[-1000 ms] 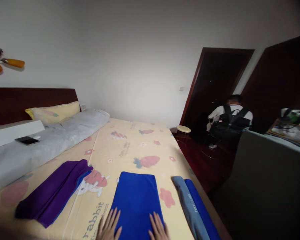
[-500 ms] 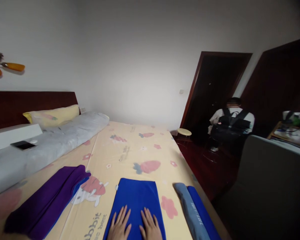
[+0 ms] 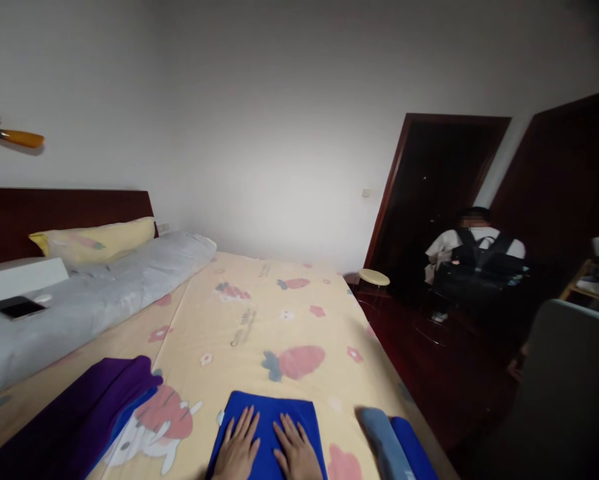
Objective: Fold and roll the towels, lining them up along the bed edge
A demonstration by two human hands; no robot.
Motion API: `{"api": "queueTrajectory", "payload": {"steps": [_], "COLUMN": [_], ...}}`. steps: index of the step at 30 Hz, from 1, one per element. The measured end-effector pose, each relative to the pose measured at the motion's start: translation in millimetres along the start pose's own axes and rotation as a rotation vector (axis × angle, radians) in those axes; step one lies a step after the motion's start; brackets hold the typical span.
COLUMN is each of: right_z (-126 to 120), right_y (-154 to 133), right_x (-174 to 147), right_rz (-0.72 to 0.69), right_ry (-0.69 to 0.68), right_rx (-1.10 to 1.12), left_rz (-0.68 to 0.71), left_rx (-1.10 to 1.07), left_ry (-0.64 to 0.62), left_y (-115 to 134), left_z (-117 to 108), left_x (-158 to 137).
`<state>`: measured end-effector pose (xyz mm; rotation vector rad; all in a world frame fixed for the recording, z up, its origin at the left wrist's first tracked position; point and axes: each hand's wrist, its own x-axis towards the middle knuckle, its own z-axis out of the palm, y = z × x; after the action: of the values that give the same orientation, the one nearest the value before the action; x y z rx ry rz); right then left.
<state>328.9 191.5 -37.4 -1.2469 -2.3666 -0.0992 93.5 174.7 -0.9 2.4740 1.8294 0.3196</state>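
Observation:
A folded blue cloth lies flat on the bed at the bottom middle, with a small white tag on its left edge. My left hand rests palm down on its left part, fingers stretched out. On its right part lies my right hand, also flat with fingers spread. To the left is a folded purple cloth with a blue edge or underside. Right of my hands are a rolled grey-blue cloth with pale lettering and, alongside it, a rolled blue cloth.
The bed has a yellow patterned sheet. A grey bundle bears a phone, near a pillow. Beyond the bed are a round stool and a seated person with a backpack. A grey panel stands right.
Both hands have slid forward along the blue cloth, toward its far edge. The view has tilted up, so the bed and the cloths sit lower in the picture.

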Motion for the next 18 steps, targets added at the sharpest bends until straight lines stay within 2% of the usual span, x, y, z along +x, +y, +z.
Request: {"api": "queueTrajectory", "payload": {"steps": [2,5,8,10,13,15,18], "right_z": [-4.1,-7.9,-15.2,-21.7,-20.4,-5.2,32.1], "right_y": [24.9,54.0,58.2,48.6,18.8,-9.3,-50.7], "right_x": [3.5,-2.5,-2.5,3.7,11.7,8.7,-10.9], "right_rz": [0.174,0.392,0.469,0.485,0.486,0.425,0.332], "right_ry": [-0.066,-0.127,-0.153,-0.16,-0.114,-0.068,-0.056], "right_rx": [-0.01,-0.015,-0.015,-0.031,-0.07,-0.064,-0.024], "left_rz": [-0.119,-0.258,-0.288,-0.291,-0.261,-0.139,0.095], "left_rx": [0.033,0.068,0.099,0.146,0.218,0.226,0.215], "left_ry": [-0.022,-0.01,-0.01,0.018,0.159,0.24,0.301], "left_y": [-19.1,-47.9,-57.3,-49.8,-21.2,3.7,33.5], "left_z": [-1.7,-3.5,-9.9,-16.1,-15.9,-2.5,33.4], "left_x": [13.8,19.1,19.4,21.4,21.0,13.0,-11.3]}}
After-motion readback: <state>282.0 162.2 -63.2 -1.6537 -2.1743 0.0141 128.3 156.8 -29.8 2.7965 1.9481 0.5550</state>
